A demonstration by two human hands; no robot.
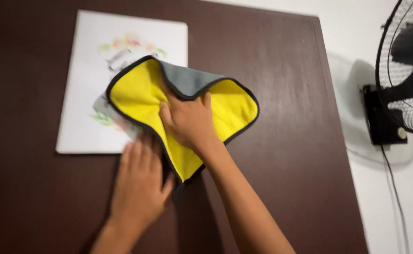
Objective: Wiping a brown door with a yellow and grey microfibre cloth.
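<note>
A yellow cloth (138,96) with a black edge and a grey underside lies on the dark brown table (281,94), one corner folded over to show the grey. My right hand (187,122) presses on the middle of the cloth, fingers closed around a fold. Flat on the table lies my left hand (140,181), fingers spread, its fingertips at the cloth's lower edge and the bottom edge of a white board (86,80). The board bears a faint flower print and lies partly under the cloth.
A standing fan (406,75) with a black grille and white base stands on the pale floor to the right of the table, its cable (397,188) trailing down. The table's right edge runs close to it.
</note>
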